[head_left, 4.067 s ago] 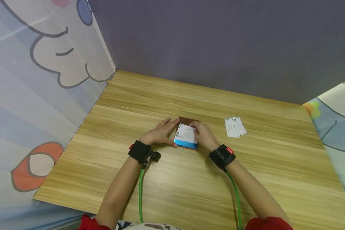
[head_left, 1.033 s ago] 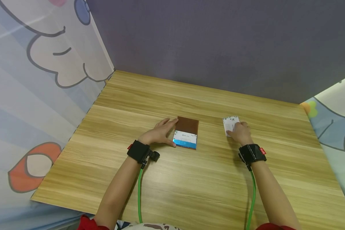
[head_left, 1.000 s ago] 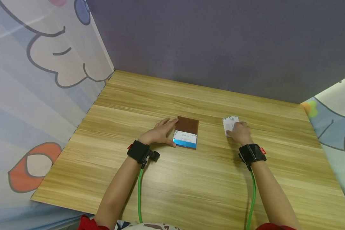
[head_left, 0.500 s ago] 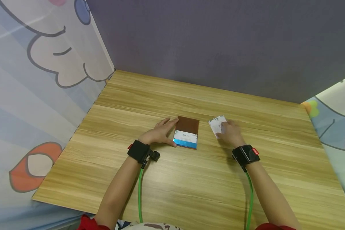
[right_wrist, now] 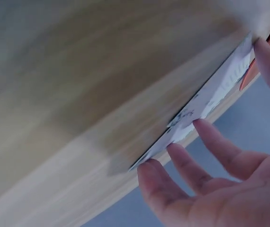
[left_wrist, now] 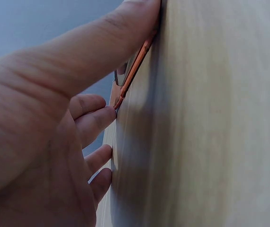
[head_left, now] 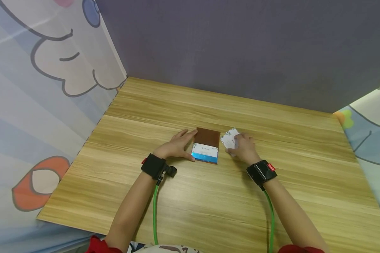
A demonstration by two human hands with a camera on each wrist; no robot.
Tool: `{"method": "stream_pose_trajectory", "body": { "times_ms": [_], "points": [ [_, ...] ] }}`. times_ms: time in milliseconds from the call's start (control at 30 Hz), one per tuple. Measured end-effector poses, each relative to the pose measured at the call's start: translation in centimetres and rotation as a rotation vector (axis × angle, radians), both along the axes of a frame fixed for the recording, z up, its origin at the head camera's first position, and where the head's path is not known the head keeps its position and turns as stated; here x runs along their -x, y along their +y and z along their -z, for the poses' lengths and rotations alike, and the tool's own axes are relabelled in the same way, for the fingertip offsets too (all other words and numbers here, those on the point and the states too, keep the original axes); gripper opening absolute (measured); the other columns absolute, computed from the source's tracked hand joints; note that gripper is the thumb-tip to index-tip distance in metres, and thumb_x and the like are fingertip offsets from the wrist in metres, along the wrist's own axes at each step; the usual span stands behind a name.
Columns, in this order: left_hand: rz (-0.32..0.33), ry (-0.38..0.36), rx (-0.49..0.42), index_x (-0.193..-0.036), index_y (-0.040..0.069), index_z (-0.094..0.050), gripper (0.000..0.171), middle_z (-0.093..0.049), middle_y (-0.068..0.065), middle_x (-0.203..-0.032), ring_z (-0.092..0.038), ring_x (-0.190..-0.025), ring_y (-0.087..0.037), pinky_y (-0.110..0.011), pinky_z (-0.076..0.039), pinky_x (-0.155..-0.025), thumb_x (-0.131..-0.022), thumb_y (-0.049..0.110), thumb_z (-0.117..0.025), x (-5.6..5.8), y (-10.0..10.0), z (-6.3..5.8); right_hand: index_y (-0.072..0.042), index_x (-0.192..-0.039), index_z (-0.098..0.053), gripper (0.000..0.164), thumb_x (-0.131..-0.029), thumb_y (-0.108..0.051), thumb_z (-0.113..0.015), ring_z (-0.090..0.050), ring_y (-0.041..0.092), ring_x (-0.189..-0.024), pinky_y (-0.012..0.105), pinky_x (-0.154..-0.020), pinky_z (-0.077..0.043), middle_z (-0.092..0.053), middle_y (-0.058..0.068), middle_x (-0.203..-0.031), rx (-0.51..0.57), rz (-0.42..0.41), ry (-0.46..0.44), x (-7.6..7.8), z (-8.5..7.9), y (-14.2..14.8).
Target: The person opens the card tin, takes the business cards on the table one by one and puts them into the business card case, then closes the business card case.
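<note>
A flat brown card holder (head_left: 208, 136) lies mid-table, with a white printed card (head_left: 206, 149) over its near half and a shiny blue strip along the front. The left hand (head_left: 175, 146) rests at the holder's left side, thumb and forefinger spread along its edge. In the left wrist view, the holder's orange-brown edge (left_wrist: 134, 71) shows behind the thumb. Just right of the holder are several white cards (head_left: 229, 138) with leaf prints, slightly fanned. The right hand (head_left: 245, 149) covers part of them, its spread fingertips pressing on the cards (right_wrist: 192, 111) in the right wrist view.
The wood-grain table (head_left: 190, 200) backs onto a dark grey panel (head_left: 234, 52). Curtains (head_left: 50, 116) with cartoon prints hang at the sides. Green cables (head_left: 155, 214) run from the black wrist straps (head_left: 153, 167) toward the body.
The right hand has slid the loose white cards leftward across the table from the right, turning them, until they sit close beside the card holder. The left hand has stayed put.
</note>
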State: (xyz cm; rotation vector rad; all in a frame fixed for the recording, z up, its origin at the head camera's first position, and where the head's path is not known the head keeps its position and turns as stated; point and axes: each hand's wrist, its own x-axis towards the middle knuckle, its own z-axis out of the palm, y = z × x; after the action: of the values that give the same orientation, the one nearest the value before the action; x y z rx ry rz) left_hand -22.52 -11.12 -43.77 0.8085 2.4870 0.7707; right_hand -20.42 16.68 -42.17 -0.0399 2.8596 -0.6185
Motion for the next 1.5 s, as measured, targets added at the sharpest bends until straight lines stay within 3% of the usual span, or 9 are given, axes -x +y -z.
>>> {"method": "stream_pose_trajectory", "body": {
  "times_ms": [367, 633, 800, 1000, 1133, 1333, 1500],
  "points": [
    [0.005, 0.015, 0.006, -0.149, 0.016, -0.007, 0.109, -0.013, -0.003, -0.154, 0.003, -0.142, -0.028, -0.053, -0.005, -0.113, -0.070, 0.044, -0.076, 0.09, 0.05, 0.01, 0.014, -0.109, -0.051, 0.060, -0.072, -0.026, -0.076, -0.024, 0.048, -0.115, 0.054, -0.093, -0.026, -0.034, 0.033, -0.126, 0.057, 0.082, -0.014, 0.18, -0.13, -0.07],
    [0.002, 0.010, 0.006, -0.149, 0.016, -0.007, 0.110, -0.014, -0.003, -0.154, 0.003, -0.142, -0.027, -0.053, -0.005, -0.113, -0.069, 0.045, -0.076, 0.03, 0.05, 0.00, 0.017, -0.111, -0.051, 0.063, -0.071, -0.024, -0.077, -0.022, 0.050, -0.115, 0.054, -0.092, -0.026, -0.034, 0.035, -0.124, 0.051, 0.086, -0.034, 0.31, -0.45, -0.08],
    [0.001, 0.006, 0.004, -0.149, 0.016, -0.007, 0.110, -0.013, -0.003, -0.154, 0.004, -0.142, -0.027, -0.053, -0.005, -0.113, -0.069, 0.045, -0.076, -0.02, -0.04, -0.01, 0.014, -0.110, -0.049, 0.062, -0.070, -0.023, -0.078, -0.030, 0.045, -0.108, 0.052, -0.089, -0.027, -0.044, 0.029, -0.114, 0.063, 0.087, -0.042, 0.47, -0.23, -0.09],
    [0.003, 0.008, 0.009, -0.149, 0.015, -0.007, 0.109, -0.013, -0.003, -0.154, 0.003, -0.142, -0.028, -0.053, -0.005, -0.113, -0.069, 0.045, -0.076, -0.08, -0.04, 0.04, 0.008, -0.122, -0.038, 0.067, -0.073, -0.017, -0.076, -0.045, 0.033, -0.095, 0.044, -0.082, -0.041, -0.051, 0.028, -0.112, 0.109, 0.115, -0.057, 0.59, 0.03, -0.23],
    [0.004, 0.006, 0.008, -0.149, 0.015, -0.007, 0.109, -0.013, -0.004, -0.154, 0.003, -0.142, -0.028, -0.053, -0.005, -0.113, -0.069, 0.045, -0.076, -0.11, -0.01, 0.03, 0.008, -0.128, -0.034, 0.061, -0.079, -0.008, -0.068, -0.050, 0.035, -0.097, 0.045, -0.083, -0.044, -0.051, 0.032, -0.115, 0.139, 0.102, -0.011, 0.39, 0.10, -0.11],
    [0.000, 0.004, 0.008, -0.149, 0.016, -0.007, 0.109, -0.013, -0.003, -0.154, 0.003, -0.142, -0.028, -0.053, -0.004, -0.113, -0.069, 0.044, -0.076, -0.09, 0.00, 0.06, 0.009, -0.128, -0.039, 0.040, -0.088, 0.004, -0.041, -0.052, 0.038, -0.098, 0.044, -0.080, -0.045, -0.050, 0.034, -0.119, 0.189, 0.077, 0.085, 0.05, 0.01, 0.26],
    [0.000, 0.001, 0.008, -0.149, 0.016, -0.007, 0.109, -0.013, -0.003, -0.154, 0.004, -0.142, -0.027, -0.053, -0.004, -0.113, -0.069, 0.044, -0.076, -0.14, 0.03, 0.01, 0.008, -0.124, -0.043, 0.039, -0.086, 0.007, -0.037, -0.054, 0.040, -0.096, 0.044, -0.075, -0.046, -0.051, 0.034, -0.115, 0.217, 0.115, 0.171, -0.16, -0.10, 0.54]
  ]
}}
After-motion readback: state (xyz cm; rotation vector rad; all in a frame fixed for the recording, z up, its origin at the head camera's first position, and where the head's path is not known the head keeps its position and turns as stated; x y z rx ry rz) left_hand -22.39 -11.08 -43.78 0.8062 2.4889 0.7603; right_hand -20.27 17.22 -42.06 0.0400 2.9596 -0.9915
